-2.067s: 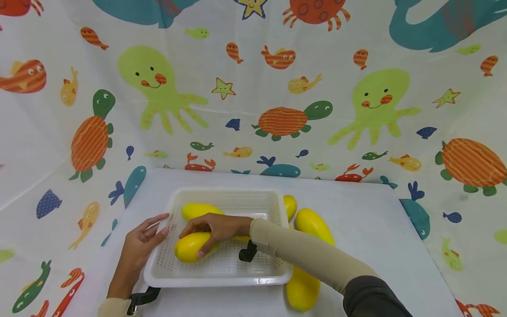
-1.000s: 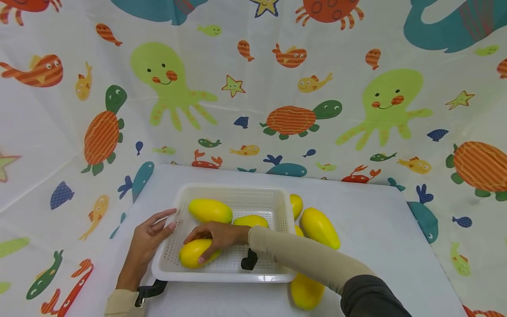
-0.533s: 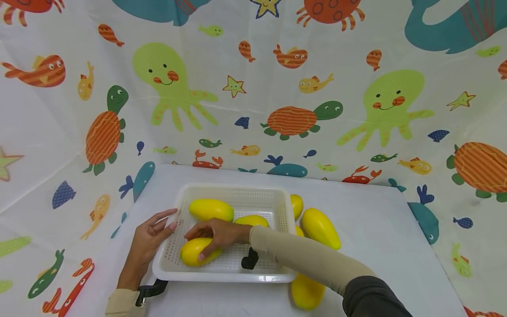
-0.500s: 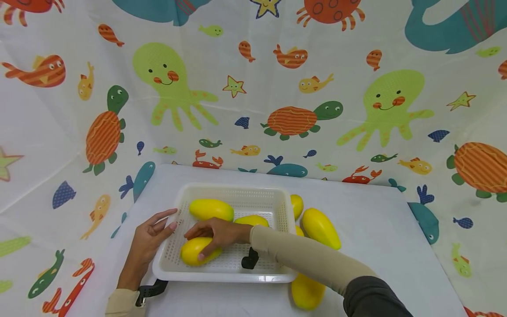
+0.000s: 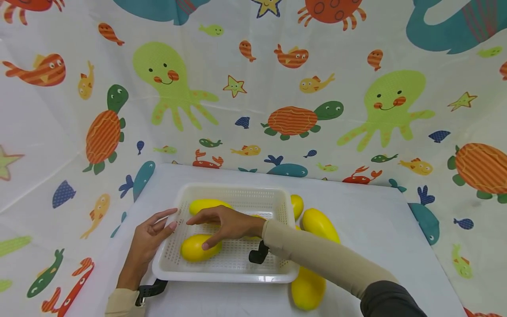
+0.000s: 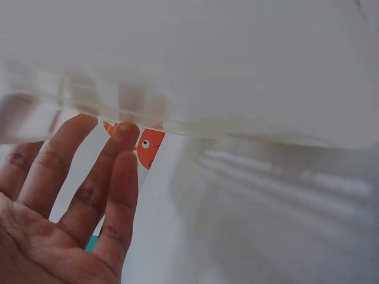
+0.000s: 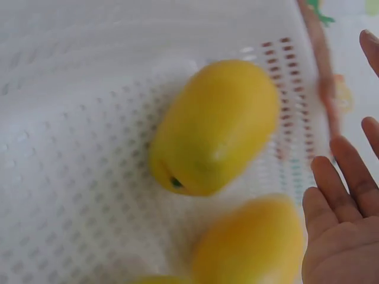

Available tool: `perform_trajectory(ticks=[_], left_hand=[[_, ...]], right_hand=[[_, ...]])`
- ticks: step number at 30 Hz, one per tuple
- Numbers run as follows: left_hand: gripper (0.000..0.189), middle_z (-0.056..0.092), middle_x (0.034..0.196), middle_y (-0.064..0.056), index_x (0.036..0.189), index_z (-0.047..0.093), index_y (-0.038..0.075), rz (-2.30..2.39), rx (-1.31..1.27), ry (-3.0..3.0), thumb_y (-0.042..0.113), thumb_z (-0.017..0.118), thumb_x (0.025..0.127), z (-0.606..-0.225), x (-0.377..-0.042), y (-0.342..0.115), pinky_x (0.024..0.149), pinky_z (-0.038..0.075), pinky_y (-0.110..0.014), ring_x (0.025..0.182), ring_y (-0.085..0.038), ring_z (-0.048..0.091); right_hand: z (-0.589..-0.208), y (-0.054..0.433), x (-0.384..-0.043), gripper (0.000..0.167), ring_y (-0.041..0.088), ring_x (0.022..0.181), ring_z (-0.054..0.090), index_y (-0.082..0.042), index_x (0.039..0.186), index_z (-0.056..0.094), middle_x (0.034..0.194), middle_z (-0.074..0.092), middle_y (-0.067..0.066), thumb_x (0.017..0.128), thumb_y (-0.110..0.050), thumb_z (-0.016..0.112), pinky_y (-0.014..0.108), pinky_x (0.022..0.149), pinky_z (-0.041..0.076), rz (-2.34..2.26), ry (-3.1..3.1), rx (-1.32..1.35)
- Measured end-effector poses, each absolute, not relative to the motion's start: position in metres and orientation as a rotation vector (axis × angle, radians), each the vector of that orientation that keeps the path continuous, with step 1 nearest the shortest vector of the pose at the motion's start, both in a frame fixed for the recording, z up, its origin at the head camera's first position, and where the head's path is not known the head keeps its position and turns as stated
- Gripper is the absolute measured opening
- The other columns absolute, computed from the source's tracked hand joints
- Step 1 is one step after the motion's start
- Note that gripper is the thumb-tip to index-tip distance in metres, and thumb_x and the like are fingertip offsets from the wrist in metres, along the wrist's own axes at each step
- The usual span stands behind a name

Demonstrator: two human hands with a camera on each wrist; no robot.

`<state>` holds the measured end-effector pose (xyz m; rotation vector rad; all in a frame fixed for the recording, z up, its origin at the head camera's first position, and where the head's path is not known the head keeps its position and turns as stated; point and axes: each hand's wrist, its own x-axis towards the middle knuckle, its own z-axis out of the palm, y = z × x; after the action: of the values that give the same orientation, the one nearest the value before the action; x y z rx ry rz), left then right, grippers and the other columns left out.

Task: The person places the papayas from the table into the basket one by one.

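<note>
A white perforated plastic basket (image 5: pixel 222 277) stands on the table with several yellow mangoes inside. The front-left mango (image 5: pixel 194 248) lies on the basket floor, just below the right hand (image 5: pixel 233 222). That hand's fingers are spread apart from the fruit, with the thumb tip overlapping it in the head view. In the right wrist view the mango (image 7: pixel 216 127) lies free, beside the extended fingers (image 7: pixel 349 171). Behind it is another mango (image 5: pixel 207 204), and a third is mostly hidden under the right hand. The left hand (image 5: pixel 148 237) rests its fingertips against the basket's left side; in the left wrist view its fingers (image 6: pixel 121 195) reach the wall.
More mangoes lie on the table right of the basket: one far back (image 5: pixel 297 206), one beside it (image 5: pixel 320 225), and one near the front (image 5: pixel 308 288) partly under the right sleeve (image 5: pixel 321 255). A sea-animal patterned cloth (image 5: pixel 237 88) hangs behind the white table (image 5: pixel 368 220).
The right hand has let go of the front-left mango, lifting and spreading its fingers while drawing slightly up and right. The left hand stays at the basket's side.
</note>
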<state>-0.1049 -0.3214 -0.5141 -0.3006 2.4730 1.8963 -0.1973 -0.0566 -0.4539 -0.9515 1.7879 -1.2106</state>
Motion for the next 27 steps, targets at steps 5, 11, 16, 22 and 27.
perform_trajectory(ticks=[5,11,16,22,27], left_hand=[[0.058,0.062,0.152,-0.008,0.155,0.054,0.024,1.888,-0.315,2.472,0.043,0.070,0.103,-0.513,-0.103,-0.322,0.079,0.068,-0.039,0.106,-0.019,0.081],[0.058,0.063,0.151,-0.009,0.155,0.055,0.022,1.911,-0.300,2.462,0.041,0.071,0.103,-0.514,-0.103,-0.322,0.079,0.068,-0.038,0.105,-0.019,0.081],[0.058,0.062,0.152,-0.009,0.155,0.054,0.023,1.907,-0.299,2.458,0.042,0.071,0.103,-0.513,-0.104,-0.323,0.080,0.068,-0.038,0.105,-0.018,0.081],[0.059,0.061,0.153,-0.010,0.156,0.053,0.023,1.896,-0.291,2.465,0.042,0.071,0.103,-0.512,-0.103,-0.322,0.080,0.068,-0.038,0.106,-0.018,0.081],[0.059,0.061,0.153,-0.011,0.156,0.053,0.022,1.895,-0.287,2.471,0.042,0.071,0.103,-0.512,-0.103,-0.322,0.079,0.068,-0.039,0.105,-0.019,0.081]], right_hand=[[-0.436,-0.039,-0.202,0.066,0.002,0.147,0.050,-0.020,0.150,0.060,0.153,0.061,-0.006,0.090,-0.010,0.086,0.023,0.128,0.033,-1.291,1.789,-1.043],[-0.416,-0.013,-0.207,0.066,0.013,0.149,0.051,-0.018,0.151,0.058,0.156,0.059,-0.001,0.091,-0.004,0.082,0.029,0.130,0.034,-1.380,1.824,-1.098],[-0.403,0.013,-0.211,0.066,0.014,0.149,0.050,-0.019,0.151,0.058,0.156,0.058,0.000,0.091,-0.004,0.082,0.034,0.130,0.035,-1.452,1.861,-1.077],[-0.395,0.050,-0.215,0.064,0.016,0.150,0.051,-0.017,0.148,0.059,0.156,0.058,0.001,0.091,-0.010,0.085,0.037,0.130,0.036,-1.522,1.944,-1.026],[-0.394,0.085,-0.214,0.065,0.020,0.151,0.050,-0.018,0.149,0.059,0.157,0.057,-0.001,0.091,-0.015,0.086,0.042,0.131,0.035,-1.551,2.027,-0.958]])
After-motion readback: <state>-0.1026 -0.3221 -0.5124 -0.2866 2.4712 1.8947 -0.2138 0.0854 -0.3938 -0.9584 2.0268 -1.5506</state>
